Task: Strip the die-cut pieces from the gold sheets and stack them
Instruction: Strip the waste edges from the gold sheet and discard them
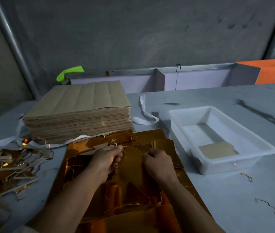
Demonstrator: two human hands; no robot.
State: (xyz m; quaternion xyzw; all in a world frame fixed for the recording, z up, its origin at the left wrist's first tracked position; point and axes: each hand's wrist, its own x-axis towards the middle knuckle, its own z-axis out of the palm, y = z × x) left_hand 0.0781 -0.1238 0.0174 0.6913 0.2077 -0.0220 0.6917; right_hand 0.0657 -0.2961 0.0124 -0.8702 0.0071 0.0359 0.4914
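Gold sheet [133, 187] lying beneath, left fingers [118, 149] and right fingers [147, 156] both pinching its die-cut piece [133, 153]

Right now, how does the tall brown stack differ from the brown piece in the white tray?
The stack is tall and many sheets deep; the piece lies low and flat. The stack is far wider than the piece. The stack sits on the table, the piece inside the tray. Both show a dull brown face.

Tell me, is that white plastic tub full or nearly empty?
Nearly empty: the white tub holds only a thin tan card piece on its floor; the rest shows bare.
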